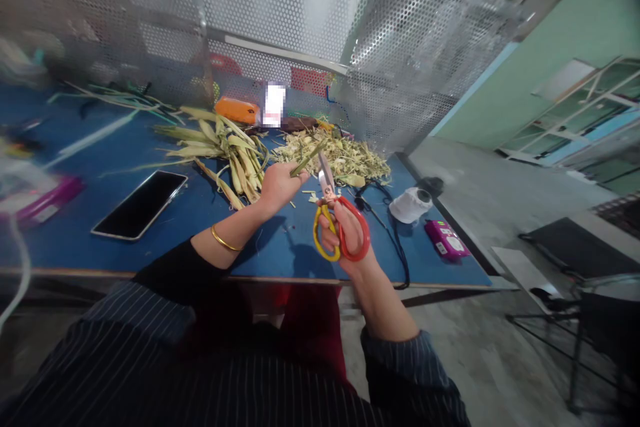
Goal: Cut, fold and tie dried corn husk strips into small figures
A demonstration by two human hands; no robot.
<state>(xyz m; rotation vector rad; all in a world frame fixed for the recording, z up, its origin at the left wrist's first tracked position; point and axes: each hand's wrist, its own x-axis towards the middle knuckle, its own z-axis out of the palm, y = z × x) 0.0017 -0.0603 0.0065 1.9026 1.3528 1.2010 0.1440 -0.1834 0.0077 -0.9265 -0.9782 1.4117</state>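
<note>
My left hand [281,183] is closed around a thin green stalk [307,159], which sticks out to the upper right. In my right hand [345,233] are scissors [355,230] with one red and one yellow handle loop, their blades pointing up beside the stalk's tip. Behind both hands lies a wide heap of short cut pieces [345,153], pale green and yellowish. A bundle of long dried leaves [233,153] rests left of the heap, just behind my left hand. A few small scraps lie on the blue table [280,260] between my hands.
A black phone [143,205] lies on the left, near a purple packet [47,200]. An orange object [237,110] stands behind the leaves. To the right are a black cable [397,247], a white roll [411,205] and another purple packet [446,240]. A perforated metal screen [280,0] closes the back.
</note>
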